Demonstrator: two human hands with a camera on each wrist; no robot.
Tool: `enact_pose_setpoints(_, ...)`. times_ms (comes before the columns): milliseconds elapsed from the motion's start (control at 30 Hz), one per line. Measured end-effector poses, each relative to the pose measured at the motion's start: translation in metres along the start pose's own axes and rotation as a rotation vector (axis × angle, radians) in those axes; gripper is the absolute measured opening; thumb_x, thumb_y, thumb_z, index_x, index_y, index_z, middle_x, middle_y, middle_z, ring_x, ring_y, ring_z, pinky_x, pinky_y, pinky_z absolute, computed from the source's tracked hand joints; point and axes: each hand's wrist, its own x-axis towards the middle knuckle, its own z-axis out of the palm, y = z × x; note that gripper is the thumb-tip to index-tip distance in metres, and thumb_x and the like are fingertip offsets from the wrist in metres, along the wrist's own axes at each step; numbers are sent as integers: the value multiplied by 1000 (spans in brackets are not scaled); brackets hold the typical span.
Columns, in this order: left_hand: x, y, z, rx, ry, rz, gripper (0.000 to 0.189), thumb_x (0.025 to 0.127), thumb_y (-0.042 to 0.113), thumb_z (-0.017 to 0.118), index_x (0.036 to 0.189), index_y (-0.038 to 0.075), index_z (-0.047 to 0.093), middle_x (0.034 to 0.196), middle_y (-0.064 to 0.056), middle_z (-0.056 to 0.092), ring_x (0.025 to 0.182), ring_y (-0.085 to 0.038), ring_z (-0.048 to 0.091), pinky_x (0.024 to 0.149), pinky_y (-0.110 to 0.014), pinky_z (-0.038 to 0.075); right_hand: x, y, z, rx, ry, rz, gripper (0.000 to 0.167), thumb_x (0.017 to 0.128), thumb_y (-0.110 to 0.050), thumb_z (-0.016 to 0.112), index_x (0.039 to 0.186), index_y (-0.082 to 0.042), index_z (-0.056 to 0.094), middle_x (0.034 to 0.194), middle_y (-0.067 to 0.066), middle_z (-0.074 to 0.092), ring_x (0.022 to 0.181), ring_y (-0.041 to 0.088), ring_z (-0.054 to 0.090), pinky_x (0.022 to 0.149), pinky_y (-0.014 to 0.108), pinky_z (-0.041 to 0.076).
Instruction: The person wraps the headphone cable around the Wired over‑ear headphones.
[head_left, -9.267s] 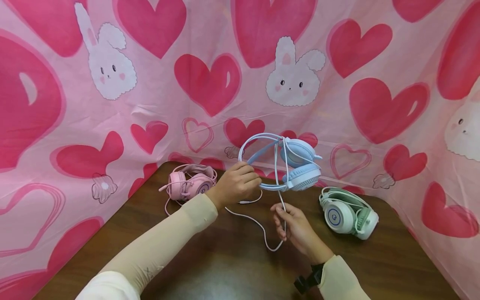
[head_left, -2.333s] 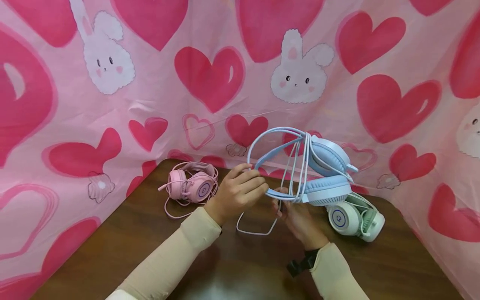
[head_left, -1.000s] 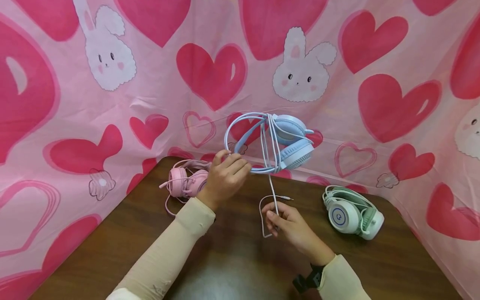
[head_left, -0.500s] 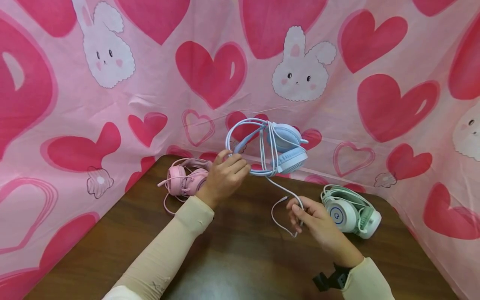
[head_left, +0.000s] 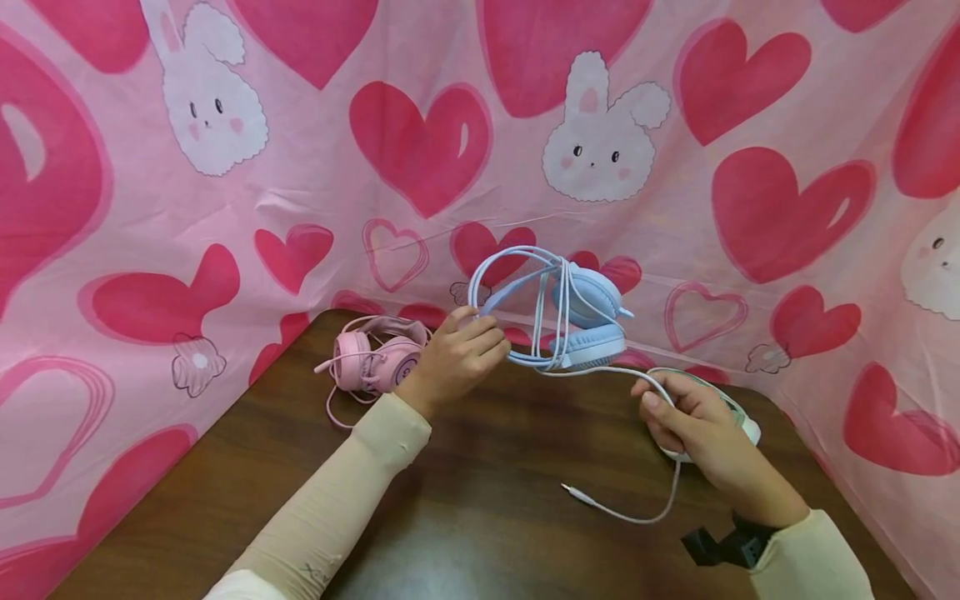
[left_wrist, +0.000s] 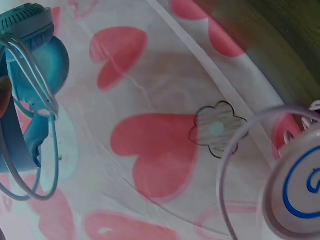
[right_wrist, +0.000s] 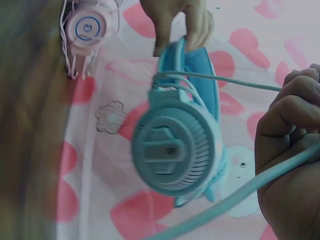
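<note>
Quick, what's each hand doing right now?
Left hand: closed, holding up the blue headphones.
Right hand: closed, holding the headphones' white cable.

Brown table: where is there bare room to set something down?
Widest: front centre, between left sleeve and black wrist device, below the white plug. Another lies left of that sleeve, below the pink headset. Crowded: back left around the pink headset, and right, where the right hand hides most of the white-and-green headset.
</note>
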Motion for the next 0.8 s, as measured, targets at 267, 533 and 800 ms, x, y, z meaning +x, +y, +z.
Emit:
enact_pose_setpoints(267, 8, 14, -1, -65, -4, 75, 16, 94, 5, 58, 93, 13, 72, 92, 1, 69, 96, -19, 59, 98, -41, 40, 5, -26, -12, -198, -59, -20, 24, 101, 8, 34, 108, 2, 56, 65, 6, 47, 48, 20, 41, 40, 32, 34)
enact_pose_setpoints(533, 8, 20, 1, -71, -47, 134, 17, 94, 6, 59, 97, 16, 72, 97, 4, 69, 105, -18, 57, 101, -42, 38, 9, -30, -28, -53, 24, -77, 28, 101, 9, 32, 110, 7, 58, 74, 9, 48, 48, 22, 39, 39, 35, 28)
enact_pose_setpoints(800, 9, 24, 1, -104, -13, 181, 19, 96, 6, 57, 101, 16, 73, 102, 2, 69, 110, -18, 57, 102, -40, 38, 6, -34, -53, -35, 180, 11, 20, 103, -4, 39, 108, 4, 57, 75, 10, 50, 52, 20, 42, 43, 30, 38)
